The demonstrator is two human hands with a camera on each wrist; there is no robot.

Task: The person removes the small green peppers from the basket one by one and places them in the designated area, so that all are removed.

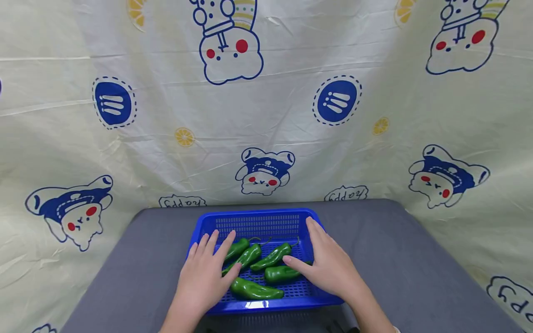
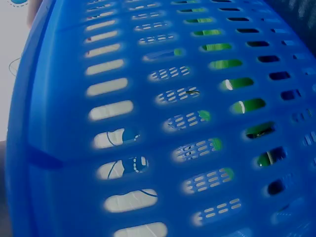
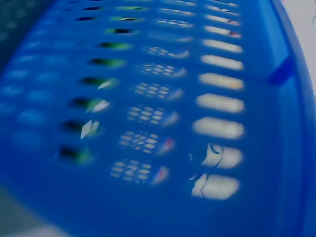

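Note:
A blue slotted plastic basket [image 1: 258, 212] stands on the grey cloth in the head view, with several green peppers [image 1: 256, 290] lying in it. Over its left side is my left hand [image 1: 204, 275], fingers spread and fairly straight, the thumb reaching inward above the peppers. My right hand [image 1: 329, 261] lies across the right rim, fingers extended along that side and thumb pointing in over a pepper [image 1: 283, 274]. Both wrist views are filled by the basket's slotted side walls, left wall [image 2: 64, 118] and right wall [image 3: 266, 118], with bits of green showing through the slots.
Grey cloth [image 1: 374, 240] covers the table on both sides of the basket. Behind the table hangs a pale curtain [image 1: 266, 111] printed with cartoon bears and orange slices. Small dark objects [image 1: 339, 327] show at the bottom edge of the head view.

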